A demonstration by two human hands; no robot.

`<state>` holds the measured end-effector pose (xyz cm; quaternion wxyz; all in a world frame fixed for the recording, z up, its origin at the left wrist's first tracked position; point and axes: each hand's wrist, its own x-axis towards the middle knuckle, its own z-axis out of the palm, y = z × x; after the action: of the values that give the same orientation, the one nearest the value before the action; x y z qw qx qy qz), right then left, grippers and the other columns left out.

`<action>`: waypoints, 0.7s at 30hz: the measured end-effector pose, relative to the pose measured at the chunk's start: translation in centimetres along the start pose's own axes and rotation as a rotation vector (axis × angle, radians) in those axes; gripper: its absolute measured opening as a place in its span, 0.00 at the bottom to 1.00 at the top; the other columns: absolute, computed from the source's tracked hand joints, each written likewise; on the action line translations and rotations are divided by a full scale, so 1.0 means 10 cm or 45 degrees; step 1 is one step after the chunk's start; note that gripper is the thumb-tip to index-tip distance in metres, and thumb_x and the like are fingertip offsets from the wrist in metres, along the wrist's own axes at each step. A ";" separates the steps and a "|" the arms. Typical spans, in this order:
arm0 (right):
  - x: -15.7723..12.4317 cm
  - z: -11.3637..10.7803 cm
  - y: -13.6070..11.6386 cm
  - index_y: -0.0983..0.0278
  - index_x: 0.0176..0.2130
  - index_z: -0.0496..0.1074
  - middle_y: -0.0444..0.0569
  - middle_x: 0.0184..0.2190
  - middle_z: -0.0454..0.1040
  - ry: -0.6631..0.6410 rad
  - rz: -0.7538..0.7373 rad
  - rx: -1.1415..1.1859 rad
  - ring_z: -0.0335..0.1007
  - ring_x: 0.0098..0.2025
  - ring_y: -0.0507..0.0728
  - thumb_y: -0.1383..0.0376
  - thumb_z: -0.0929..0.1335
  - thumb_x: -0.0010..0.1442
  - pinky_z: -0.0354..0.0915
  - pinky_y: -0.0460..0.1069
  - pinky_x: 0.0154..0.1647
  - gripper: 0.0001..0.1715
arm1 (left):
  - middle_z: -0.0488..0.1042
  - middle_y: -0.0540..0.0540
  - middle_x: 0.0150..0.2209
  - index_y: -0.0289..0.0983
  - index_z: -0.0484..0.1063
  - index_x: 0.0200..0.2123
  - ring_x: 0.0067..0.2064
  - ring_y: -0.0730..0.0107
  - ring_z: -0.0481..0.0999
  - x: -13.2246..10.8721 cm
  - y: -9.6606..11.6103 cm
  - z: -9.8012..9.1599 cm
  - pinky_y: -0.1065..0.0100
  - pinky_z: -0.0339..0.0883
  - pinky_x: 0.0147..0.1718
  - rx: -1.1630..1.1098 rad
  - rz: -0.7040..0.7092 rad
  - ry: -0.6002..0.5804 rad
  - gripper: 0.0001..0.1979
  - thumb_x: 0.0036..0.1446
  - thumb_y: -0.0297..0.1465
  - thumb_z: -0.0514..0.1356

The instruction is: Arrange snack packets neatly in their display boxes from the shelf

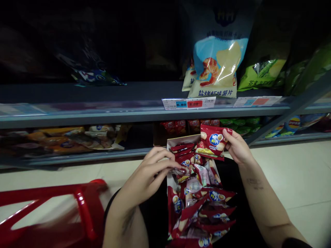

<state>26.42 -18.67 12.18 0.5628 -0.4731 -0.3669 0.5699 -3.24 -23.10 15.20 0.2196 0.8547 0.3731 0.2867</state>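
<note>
A cardboard box [172,142] full of several small red snack packets [204,203] rests on my lap. My right hand [238,147] is closed on one red snack packet [211,143], held up just above the far end of the box. My left hand [151,172] reaches into the box from the left, its fingers pinched on the edge of another red packet [184,169] lying among the rest.
A grey store shelf [103,110] runs across in front, with price tags [188,103]. A light blue chip bag [217,67] and green bags [261,74] stand on it. More snacks fill the lower shelf [64,139]. A red plastic basket [51,210] sits at lower left on the pale tiled floor.
</note>
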 end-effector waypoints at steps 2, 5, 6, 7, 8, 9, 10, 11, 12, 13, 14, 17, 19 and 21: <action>-0.02 0.04 0.02 0.59 0.37 0.76 0.45 0.34 0.80 -0.040 0.007 0.022 0.76 0.39 0.56 0.50 0.75 0.51 0.70 0.48 0.41 0.19 | 0.72 0.44 0.43 0.49 0.79 0.34 0.50 0.57 0.67 -0.06 0.11 -0.08 0.52 0.63 0.51 0.000 0.096 0.178 0.13 0.61 0.28 0.55; -0.09 0.13 0.05 0.61 0.37 0.78 0.46 0.34 0.80 -0.172 0.139 0.052 0.76 0.38 0.55 0.51 0.75 0.51 0.70 0.47 0.41 0.19 | 0.68 0.43 0.47 0.46 0.77 0.21 0.54 0.52 0.64 -0.08 0.21 0.02 0.46 0.61 0.55 -0.186 0.122 0.426 0.15 0.58 0.40 0.59; -0.12 0.17 0.07 0.61 0.37 0.78 0.46 0.33 0.80 -0.234 0.205 0.058 0.76 0.36 0.54 0.51 0.75 0.50 0.71 0.47 0.40 0.19 | 0.67 0.43 0.48 0.43 0.73 0.17 0.54 0.51 0.64 -0.06 0.22 0.10 0.47 0.63 0.54 -0.314 0.092 0.455 0.20 0.57 0.45 0.59; -0.15 0.21 0.09 0.62 0.36 0.78 0.47 0.32 0.80 -0.301 0.271 0.063 0.76 0.34 0.53 0.51 0.75 0.50 0.71 0.46 0.39 0.19 | 0.67 0.42 0.48 0.41 0.69 0.14 0.54 0.52 0.65 -0.03 0.21 0.20 0.48 0.66 0.52 -0.467 0.054 0.458 0.25 0.56 0.50 0.59; -0.18 0.24 0.11 0.63 0.36 0.78 0.47 0.31 0.80 -0.367 0.333 0.072 0.76 0.32 0.53 0.51 0.76 0.49 0.71 0.46 0.38 0.20 | 0.66 0.42 0.48 0.39 0.67 0.14 0.52 0.52 0.67 0.00 0.20 0.29 0.50 0.69 0.49 -0.633 0.021 0.440 0.28 0.54 0.53 0.58; -0.21 0.28 0.13 0.64 0.35 0.78 0.47 0.30 0.80 -0.428 0.388 0.084 0.76 0.31 0.53 0.52 0.76 0.49 0.71 0.47 0.37 0.20 | 0.66 0.42 0.48 0.39 0.65 0.15 0.50 0.53 0.70 0.05 0.17 0.38 0.51 0.71 0.46 -0.789 -0.004 0.416 0.28 0.53 0.56 0.58; -0.23 0.31 0.15 0.64 0.35 0.78 0.48 0.29 0.80 -0.480 0.433 0.099 0.76 0.30 0.53 0.51 0.76 0.48 0.71 0.48 0.37 0.20 | 0.66 0.42 0.48 0.39 0.66 0.17 0.49 0.54 0.71 0.09 0.14 0.45 0.53 0.72 0.44 -0.911 -0.026 0.406 0.28 0.51 0.56 0.59; -0.24 0.33 0.17 0.65 0.34 0.78 0.48 0.29 0.80 -0.520 0.468 0.114 0.76 0.30 0.54 0.51 0.76 0.47 0.72 0.48 0.38 0.21 | 0.66 0.41 0.49 0.39 0.66 0.20 0.48 0.55 0.72 0.13 0.09 0.51 0.54 0.73 0.43 -0.985 -0.040 0.409 0.27 0.49 0.57 0.61; -0.24 0.34 0.19 0.65 0.34 0.78 0.49 0.29 0.81 -0.549 0.495 0.127 0.77 0.30 0.55 0.51 0.77 0.47 0.72 0.49 0.39 0.22 | 0.66 0.41 0.50 0.39 0.67 0.22 0.48 0.54 0.73 0.16 0.05 0.54 0.54 0.73 0.43 -1.004 -0.053 0.416 0.25 0.48 0.56 0.62; -0.25 0.34 0.20 0.65 0.35 0.78 0.49 0.30 0.81 -0.566 0.516 0.141 0.77 0.31 0.55 0.50 0.77 0.47 0.72 0.49 0.40 0.23 | 0.66 0.40 0.50 0.39 0.68 0.24 0.48 0.54 0.73 0.19 0.01 0.56 0.55 0.73 0.43 -0.974 -0.065 0.422 0.24 0.48 0.55 0.63; -0.24 0.34 0.20 0.65 0.35 0.78 0.50 0.31 0.81 -0.583 0.536 0.159 0.78 0.32 0.56 0.48 0.76 0.48 0.72 0.50 0.41 0.24 | 0.67 0.39 0.50 0.39 0.70 0.26 0.48 0.54 0.72 0.21 -0.03 0.56 0.55 0.72 0.44 -0.913 -0.066 0.426 0.24 0.48 0.55 0.64; -0.24 0.33 0.18 0.65 0.38 0.78 0.51 0.33 0.81 -0.626 0.560 0.190 0.79 0.35 0.57 0.43 0.72 0.50 0.72 0.51 0.42 0.29 | 0.69 0.39 0.49 0.39 0.72 0.29 0.50 0.54 0.71 0.25 -0.09 0.53 0.55 0.69 0.48 -0.695 -0.044 0.462 0.20 0.53 0.51 0.62; -0.24 0.33 0.14 0.65 0.39 0.78 0.50 0.34 0.82 -0.650 0.555 0.120 0.79 0.36 0.57 0.49 0.77 0.46 0.72 0.50 0.43 0.27 | 0.69 0.40 0.50 0.39 0.72 0.31 0.53 0.54 0.70 0.28 -0.10 0.55 0.55 0.66 0.52 -0.597 -0.061 0.488 0.16 0.56 0.47 0.60; -0.26 0.35 0.11 0.65 0.39 0.77 0.49 0.34 0.82 -0.629 0.551 0.027 0.79 0.36 0.56 0.59 0.80 0.40 0.72 0.49 0.43 0.27 | 0.69 0.41 0.52 0.40 0.72 0.39 0.55 0.55 0.69 0.32 -0.10 0.61 0.55 0.64 0.54 -0.612 -0.152 0.544 0.13 0.58 0.43 0.60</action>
<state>22.56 -20.92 12.42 0.3274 -0.3818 -0.3774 0.7776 1.98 -20.99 11.17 0.3482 0.6755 0.3817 0.5260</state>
